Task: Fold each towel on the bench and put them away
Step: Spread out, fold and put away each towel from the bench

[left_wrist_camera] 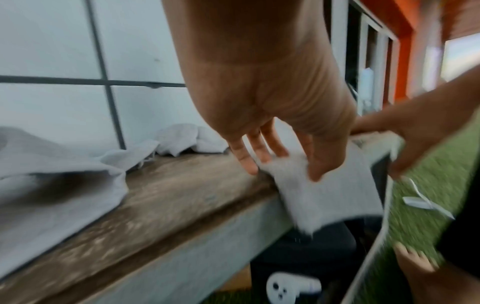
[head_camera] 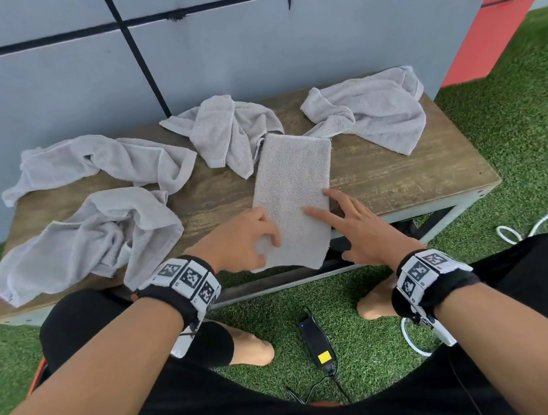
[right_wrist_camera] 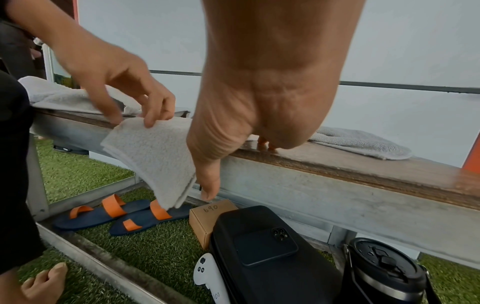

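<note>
A grey towel folded into a long strip (head_camera: 294, 187) lies across the middle of the wooden bench (head_camera: 399, 171), and its near end hangs over the front edge (right_wrist_camera: 153, 154). My left hand (head_camera: 252, 236) pinches the strip's near left edge between thumb and curled fingers (left_wrist_camera: 283, 162). My right hand (head_camera: 354, 228) lies spread on the strip's right side. Its straight fingertips (head_camera: 311, 210) press the cloth and its thumb hangs below the bench edge. Several crumpled grey towels lie on the bench: two at the left (head_camera: 101, 163) (head_camera: 90, 243), one at the back centre (head_camera: 228, 130) and one at the right (head_camera: 374, 108).
A grey wall stands right behind the bench. Under the bench are orange-strapped sandals (right_wrist_camera: 124, 214), a cardboard box (right_wrist_camera: 207, 218), a black case with a phone on it (right_wrist_camera: 267, 257), a white controller (right_wrist_camera: 205, 273) and a black tumbler (right_wrist_camera: 384, 271). A power adapter (head_camera: 317, 343) and a white cable (head_camera: 543, 219) lie on the grass.
</note>
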`<state>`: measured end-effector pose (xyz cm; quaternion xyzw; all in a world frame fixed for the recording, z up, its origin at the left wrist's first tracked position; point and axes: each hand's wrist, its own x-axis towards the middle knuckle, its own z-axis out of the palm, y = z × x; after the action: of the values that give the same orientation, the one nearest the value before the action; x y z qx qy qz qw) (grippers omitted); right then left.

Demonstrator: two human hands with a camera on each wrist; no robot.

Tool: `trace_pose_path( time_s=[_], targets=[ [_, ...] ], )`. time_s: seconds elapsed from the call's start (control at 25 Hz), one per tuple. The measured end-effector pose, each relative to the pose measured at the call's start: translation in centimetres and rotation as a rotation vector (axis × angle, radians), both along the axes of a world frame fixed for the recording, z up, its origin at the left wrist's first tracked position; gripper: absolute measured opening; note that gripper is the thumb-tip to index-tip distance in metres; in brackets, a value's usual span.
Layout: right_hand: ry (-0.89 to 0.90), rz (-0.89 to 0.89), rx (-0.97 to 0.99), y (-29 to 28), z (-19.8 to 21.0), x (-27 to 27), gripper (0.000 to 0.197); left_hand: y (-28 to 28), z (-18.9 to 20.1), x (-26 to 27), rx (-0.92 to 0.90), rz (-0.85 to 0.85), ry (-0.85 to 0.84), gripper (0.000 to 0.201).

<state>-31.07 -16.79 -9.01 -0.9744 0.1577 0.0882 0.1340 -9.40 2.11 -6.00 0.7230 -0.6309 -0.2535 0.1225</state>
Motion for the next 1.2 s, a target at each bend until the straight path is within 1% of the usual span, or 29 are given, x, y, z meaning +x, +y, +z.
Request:
trace_pose_path(
  time_s=[0.08, 0.16, 0.2, 0.28, 0.36, 0.44, 0.48, 0.56, 0.6, 0.68, 0.72, 0.8, 0.88, 0.96, 1.04, 1.08, 1.12, 1.2],
  targets=[
    [-0.012, -0.007, -0.018, 0.2, -0.2, 0.0, 0.12, 0.8, -0.6, -0.5, 0.076, -0.113, -0.225, 0.059],
    [-0.027, -0.023, -0.055, 0.6, -0.4, 0.0, 0.116, 1.3, -1.0, -1.0, 0.052, -0.175, -0.435, 0.075],
    [-0.04, -0.035, -0.077, 0.8, -0.4, 0.1, 0.112, 1.4, -1.2, -1.1, 0.026, -0.189, -0.49, 0.077],
    [-0.075, -0.063, -0.125, 1.3, -0.6, 0.4, 0.1, 1.4, -1.5, -1.1, -0.049, -0.195, -0.524, 0.07],
    [-0.115, -0.086, -0.175, 1.8, -0.7, 0.8, 0.091, 1.2, -1.8, -1.0, -0.119, -0.185, -0.469, 0.05],
    [-0.14, -0.093, -0.173, 1.9, -0.7, 0.9, 0.088, 0.9, -1.9, -1.1, -0.174, -0.119, -0.337, 0.024],
    [-0.139, -0.086, -0.152, 1.8, -0.5, 0.8, 0.088, 0.8, -1.9, -1.1, -0.193, -0.064, -0.258, 0.02],
    [-0.107, -0.056, -0.113, 1.2, -0.2, 0.4, 0.095, 0.4, -1.9, -0.9, -0.273, 0.072, -0.126, 0.026],
    [-0.083, -0.04, -0.096, 0.9, 0.0, 0.2, 0.1, 0.1, -1.7, -0.8, -0.321, 0.148, -0.047, 0.026],
    [-0.07, -0.018, -0.057, 0.4, 0.3, -0.1, 0.107, -0.6, -0.9, -1.0, -0.373, 0.279, 0.134, 0.016],
    [-0.08, -0.009, -0.033, 0.3, 0.4, -0.1, 0.109, -1.1, -0.5, -1.2, -0.377, 0.318, 0.217, 0.011],
    [-0.122, 0.013, 0.034, 0.3, 0.5, -0.2, 0.106, -2.0, 0.4, -1.8, -0.41, 0.377, 0.318, 0.014],
    [-0.203, 0.003, 0.145, 0.3, 0.8, -0.4, 0.096, -2.7, 1.2, -2.1, -0.451, 0.451, 0.386, 0.014],
    [-0.338, -0.043, 0.264, 0.3, 1.3, -0.5, 0.077, -3.2, 1.9, -2.2, -0.475, 0.508, 0.444, 0.013],
    [-0.416, -0.178, 0.403, 0.1, 2.0, -0.4, 0.052, -3.5, 2.1, -2.3, -0.464, 0.53, 0.438, 0.013],
    [-0.402, -0.262, 0.49, -0.1, 2.2, -0.3, 0.042, -3.4, 2.0, -2.3, -0.447, 0.535, 0.407, 0.012],
    [-0.384, -0.32, 0.559, -0.2, 2.5, -0.2, 0.042, -3.3, 1.8, -2.3, -0.424, 0.544, 0.367, 0.013],
    [-0.36, -0.365, 0.62, -0.5, 2.8, 0.0, 0.056, -2.8, 1.4, -2.6, -0.375, 0.562, 0.318, 0.018]
  ],
)
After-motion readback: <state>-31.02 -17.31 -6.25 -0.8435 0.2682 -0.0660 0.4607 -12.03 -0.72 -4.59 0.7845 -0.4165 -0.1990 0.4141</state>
